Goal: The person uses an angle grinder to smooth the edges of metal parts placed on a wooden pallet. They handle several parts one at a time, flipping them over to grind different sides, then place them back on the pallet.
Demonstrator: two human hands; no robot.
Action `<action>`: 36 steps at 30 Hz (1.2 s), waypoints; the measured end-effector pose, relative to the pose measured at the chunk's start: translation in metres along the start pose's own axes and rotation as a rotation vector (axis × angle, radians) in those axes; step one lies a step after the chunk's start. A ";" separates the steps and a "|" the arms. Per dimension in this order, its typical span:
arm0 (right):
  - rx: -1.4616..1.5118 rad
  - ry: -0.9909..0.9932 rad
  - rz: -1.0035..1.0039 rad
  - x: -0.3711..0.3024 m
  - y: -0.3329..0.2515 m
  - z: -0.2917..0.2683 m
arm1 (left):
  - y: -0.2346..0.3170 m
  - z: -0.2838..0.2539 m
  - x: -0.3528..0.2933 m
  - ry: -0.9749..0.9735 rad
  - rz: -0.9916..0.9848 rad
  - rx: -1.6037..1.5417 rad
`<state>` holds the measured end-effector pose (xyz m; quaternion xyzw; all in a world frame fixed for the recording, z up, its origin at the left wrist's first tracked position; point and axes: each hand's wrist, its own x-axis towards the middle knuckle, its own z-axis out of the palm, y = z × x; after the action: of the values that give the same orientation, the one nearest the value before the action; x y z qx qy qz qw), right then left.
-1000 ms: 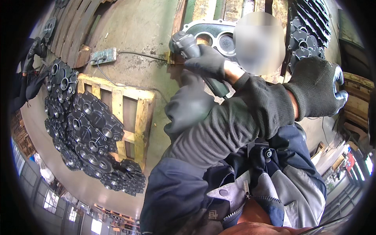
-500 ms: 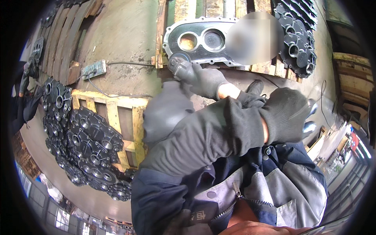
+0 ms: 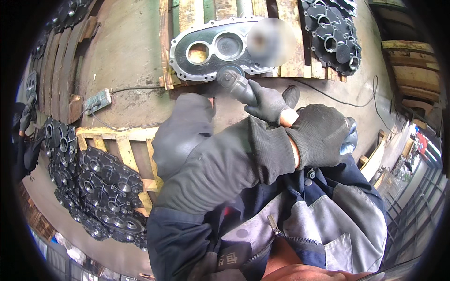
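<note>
My right hand (image 3: 269,101), in a dark grey glove, is closed around the body of an angle grinder (image 3: 243,90). The grinder's disc overlaps the near edge of a black oval metal casting (image 3: 206,65); whether it touches cannot be told. This casting has a bright bolt-holed rim and two round openings, and its right end is blurred. My left arm crosses in front of my chest, hiding most of the right forearm. At its end, my left hand (image 3: 323,133), also gloved, has bent fingers beside a shiny bluish patch; what they hold, if anything, is unclear.
The casting lies on a wooden pallet (image 3: 293,42). More black castings are stacked at right (image 3: 335,42) and on a yellowish pallet (image 3: 117,134) at left. A power strip (image 3: 97,101) and black cable (image 3: 136,88) lie on the floor. Another person (image 3: 26,136) is at far left.
The grinder in my right hand has moved rightward along the casting's near edge, from its left end toward the middle. The whole view has shifted, and my left hand's bluish patch looks smaller.
</note>
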<state>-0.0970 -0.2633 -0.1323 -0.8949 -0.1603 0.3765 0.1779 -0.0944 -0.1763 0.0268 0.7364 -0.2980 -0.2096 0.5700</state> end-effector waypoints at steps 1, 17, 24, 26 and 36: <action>0.002 0.012 0.006 -0.002 0.007 -0.004 | 0.001 0.000 0.003 -0.010 -0.005 0.012; -0.112 0.024 0.261 -0.055 0.115 -0.033 | 0.011 0.016 0.041 -0.125 0.031 0.002; 0.196 0.312 0.374 -0.074 0.138 -0.057 | 0.007 0.029 0.047 -0.044 0.059 -0.053; 0.401 0.285 0.349 -0.067 0.174 -0.045 | 0.010 0.028 0.049 -0.062 0.077 0.000; 1.360 0.208 0.391 -0.032 0.160 -0.029 | 0.004 0.026 0.054 -0.107 0.025 -0.016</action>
<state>-0.0721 -0.4245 -0.1640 -0.6294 0.2910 0.3308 0.6401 -0.0718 -0.2323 0.0253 0.7159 -0.3356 -0.2440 0.5615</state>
